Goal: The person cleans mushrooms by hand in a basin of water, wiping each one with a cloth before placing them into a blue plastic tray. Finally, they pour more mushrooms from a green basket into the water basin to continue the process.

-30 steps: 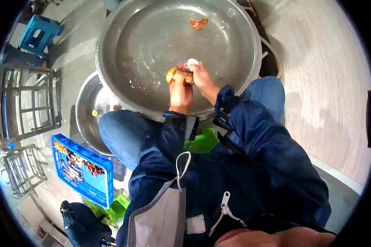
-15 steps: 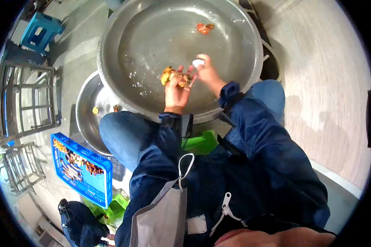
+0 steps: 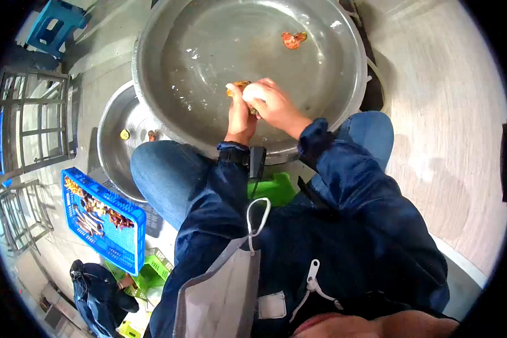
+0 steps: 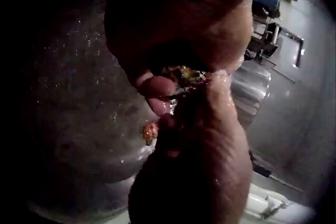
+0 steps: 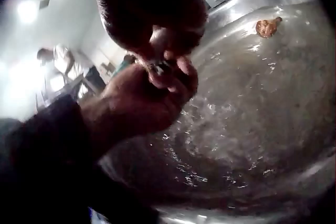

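Over the water of a large metal basin [image 3: 172,110], the left hand [image 3: 240,118] grips a knobbly yellow-brown piece [image 3: 230,91], largely hidden by both hands. The right hand [image 3: 279,110] holds a small white object [image 3: 255,92] against that piece. In the left wrist view, part of the piece [image 4: 184,73] shows between the left hand [image 4: 181,24] and the right hand [image 4: 194,155]. The right wrist view shows the right hand [image 5: 152,8] meeting the left hand [image 5: 144,98], fingers close together. A reddish piece [image 3: 293,40] lies apart in the basin.
A smaller metal basin [image 3: 111,127] with two small pieces stands at the left. Below it are a blue crate [image 3: 121,245] of sorted pieces and green baskets [image 3: 152,273]. Metal frames [image 3: 39,129] and a blue stool [image 3: 56,28] stand farther left; another person [image 3: 98,296] is at lower left.
The right hand moved away from the piece, then came back onto it with the white object. The left hand's spread fingers have closed in around the piece.
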